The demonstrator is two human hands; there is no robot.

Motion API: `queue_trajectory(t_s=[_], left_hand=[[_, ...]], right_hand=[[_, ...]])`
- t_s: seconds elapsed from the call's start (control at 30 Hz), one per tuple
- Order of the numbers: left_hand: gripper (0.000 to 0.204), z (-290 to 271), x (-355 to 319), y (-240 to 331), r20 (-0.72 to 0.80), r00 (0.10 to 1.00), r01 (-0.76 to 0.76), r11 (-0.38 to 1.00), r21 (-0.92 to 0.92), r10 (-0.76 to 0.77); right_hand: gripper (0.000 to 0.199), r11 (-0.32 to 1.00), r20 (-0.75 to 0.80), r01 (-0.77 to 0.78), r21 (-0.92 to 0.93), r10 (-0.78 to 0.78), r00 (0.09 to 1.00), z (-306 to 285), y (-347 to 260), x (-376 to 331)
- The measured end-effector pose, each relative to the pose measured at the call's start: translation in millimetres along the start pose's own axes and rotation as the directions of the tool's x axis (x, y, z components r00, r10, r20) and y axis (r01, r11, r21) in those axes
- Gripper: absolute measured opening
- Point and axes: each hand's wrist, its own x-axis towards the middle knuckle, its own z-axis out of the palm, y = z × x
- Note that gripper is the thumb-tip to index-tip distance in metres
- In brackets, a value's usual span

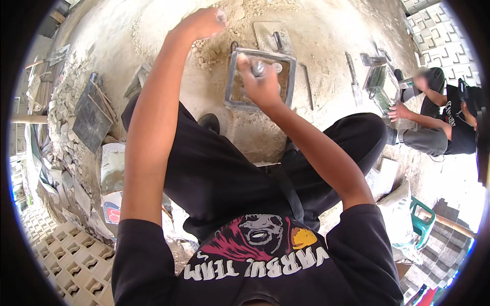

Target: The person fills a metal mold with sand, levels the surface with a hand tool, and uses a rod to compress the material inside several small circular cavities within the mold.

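- My right hand (pixel 261 84) is gripping a small grey metal tool (pixel 259 67), fingers wrapped tight round it, and I'm working it down inside the square metal mould frame (pixel 234 81).
- I can't really tell what kind of tool it is, since my fist is hiding most of it. Only a shiny stub is poking out the top.
- The frame is lying flat on the sandy ground (pixel 326 46) right in front of my knees, with brownish mix showing inside it under my hand.
- My left hand (pixel 204 23) is up beyond the frame's left corner, closed into a loose fist over the loose sand pile (pixel 214 53). I'm probably pinching some sand, but I can't see whether anything is actually in there.
- My guess at the step: I'm packing or levelling the fill in the mould, and it looks like I'm somewhere in the middle of that rather than finishing.
- The next move is going to need steady downward pressure while keeping the tool inside the frame walls. If that left fist is holding sand, it has to land in the frame and not on the rim.
- Further out, a flat trowel (pixel 273 36) is lying just past the frame, and a thin metal rod (pixel 307 86) just to its right.
- Off to my right another person (pixel 439 120) is crouching over their own mould (pixel 383 86), well apart from mine.
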Motion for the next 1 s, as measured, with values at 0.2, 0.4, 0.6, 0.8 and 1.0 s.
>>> queue_trajectory(t_s=[0.2,0.4,0.6,0.8,1.0], left_hand=[[0.041,-10.3,-11.2,-13.8,0.238,0.955,0.165,0.984,0.06,-0.175],[0.038,-20.5,-6.5,-31.6,0.126,0.988,0.079,0.991,0.104,-0.092],[0.048,-25.8,-1.8,-30.2,0.117,0.978,0.165,0.984,0.071,-0.172],[0.055,-15.9,8.6,-52.8,-0.01,0.999,0.033,0.995,0.091,-0.032],[0.057,-13.9,12.6,-34.6,0.09,0.994,0.066,0.998,0.014,-0.067]], right_hand=[[0.056,0.997,-0.078,-0.021,0.071,0.026,0.997,9.6,-17.6,27.5],[0.063,1.0,0.003,0.007,0.029,-0.007,1.0,18.9,-4.5,44.6],[0.065,0.999,0.127,0.002,0.037,-0.007,0.992,15.3,-7.5,42.5],[0.061,0.992,0.163,0.124,0.027,-0.127,0.979,19.2,1.3,32.8],[0.048,0.998,0.175,0.061,-0.008,-0.059,0.983,13.5,-20.3,24.0]])
